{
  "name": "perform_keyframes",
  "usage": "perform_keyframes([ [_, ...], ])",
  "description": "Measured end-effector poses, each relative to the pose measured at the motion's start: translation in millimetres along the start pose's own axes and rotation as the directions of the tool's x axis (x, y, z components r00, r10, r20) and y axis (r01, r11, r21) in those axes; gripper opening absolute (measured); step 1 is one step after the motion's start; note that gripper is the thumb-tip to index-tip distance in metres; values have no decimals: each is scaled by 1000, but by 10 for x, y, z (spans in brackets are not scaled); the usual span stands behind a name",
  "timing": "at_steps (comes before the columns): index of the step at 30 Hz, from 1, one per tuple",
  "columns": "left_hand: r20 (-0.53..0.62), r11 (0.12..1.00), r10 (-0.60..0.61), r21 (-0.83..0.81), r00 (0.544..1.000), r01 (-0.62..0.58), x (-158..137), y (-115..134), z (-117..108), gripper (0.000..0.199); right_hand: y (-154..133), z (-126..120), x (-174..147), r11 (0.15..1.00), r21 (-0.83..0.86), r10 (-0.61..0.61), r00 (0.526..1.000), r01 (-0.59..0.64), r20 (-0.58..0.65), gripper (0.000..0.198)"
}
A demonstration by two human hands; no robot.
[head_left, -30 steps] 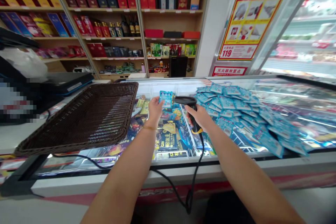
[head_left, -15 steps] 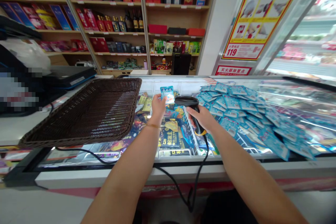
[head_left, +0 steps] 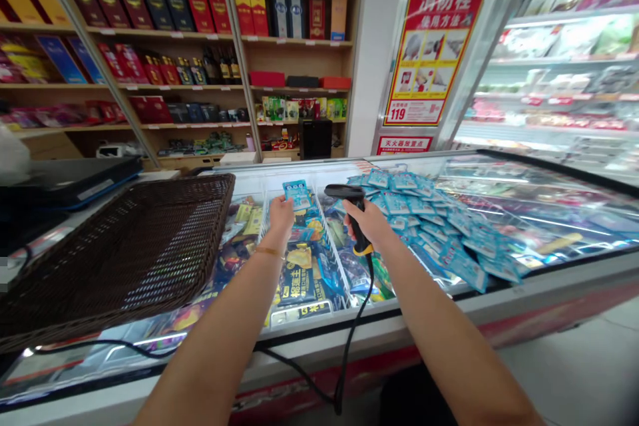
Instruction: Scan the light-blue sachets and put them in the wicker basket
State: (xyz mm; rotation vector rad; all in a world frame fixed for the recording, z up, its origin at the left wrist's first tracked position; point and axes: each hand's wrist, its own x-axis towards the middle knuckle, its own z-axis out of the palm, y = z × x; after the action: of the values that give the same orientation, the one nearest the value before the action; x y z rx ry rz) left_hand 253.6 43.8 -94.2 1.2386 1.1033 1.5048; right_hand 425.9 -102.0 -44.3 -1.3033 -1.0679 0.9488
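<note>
A small blue packet point(head_left: 296, 194) is gripped by its lower left edge in my left hand point(head_left: 281, 213), raised over the freezer's glass top. My right hand point(head_left: 367, 221) is wrapped round the handle of a black barcode scanner point(head_left: 345, 192), whose head points left towards the packet, a gap apart from it. The scanner's black cable point(head_left: 355, 333) hangs from its handle over the freezer's front edge. To the right of the scanner, a heap of similar blue packets point(head_left: 424, 213) lies on the glass.
An empty-looking brown wicker basket point(head_left: 114, 253) stands on the left of the freezer point(head_left: 434, 316), by a dark device point(head_left: 84, 180). Under the glass are bagged frozen goods point(head_left: 299, 273). Shelves point(head_left: 294, 33) of boxes and bottles line the back; a lit cooler point(head_left: 559, 90) is at the right.
The view has turned to the right, so everything sits further left. The packet has drawn away from the scanner's head, and the bright light on its face is gone.
</note>
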Motion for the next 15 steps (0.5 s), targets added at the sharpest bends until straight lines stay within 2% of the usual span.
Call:
perform_keyframes([
  [4, 90, 1000, 12, 14, 996, -13, 55, 167, 608, 19, -179, -609, 2, 999, -26, -33, 987, 29, -158, 35],
  [9, 217, 999, 30, 28, 976, -37, 63, 319, 1607, 17, -317, -1366, -16, 999, 6, -29, 918, 34, -396, 32],
  [12, 267, 997, 40, 51, 963, -56, 50, 347, 2147, 18, -368, -1644, -45, 999, 25, -26, 898, 41, -439, 34],
  [15, 299, 991, 46, 106, 953, -81, 43, 325, 2526, 17, -377, -1799, -60, 999, 37, -18, 898, 38, -440, 36],
])
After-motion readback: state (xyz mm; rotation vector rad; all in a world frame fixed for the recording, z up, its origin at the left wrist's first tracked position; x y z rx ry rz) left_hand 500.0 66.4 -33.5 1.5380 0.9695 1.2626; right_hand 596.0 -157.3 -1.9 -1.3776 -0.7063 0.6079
